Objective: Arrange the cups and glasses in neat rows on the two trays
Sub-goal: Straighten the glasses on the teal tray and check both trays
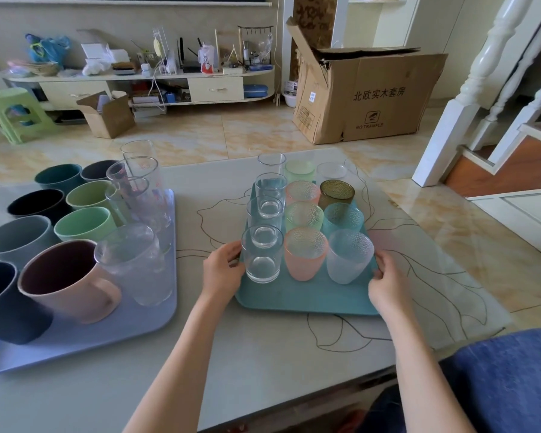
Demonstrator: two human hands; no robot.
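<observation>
Glass-topped table (263, 354), both hands gripping teal tray (294, 296) side edges, long axis running away

A home living room: cluttered TV cabinet (138, 78), staircase banister (494, 51).

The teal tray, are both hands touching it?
Touching. The head view shows the left hand gripping the left edge of the teal tray and the right hand gripping its right edge, fingers curled over the rim.
</observation>
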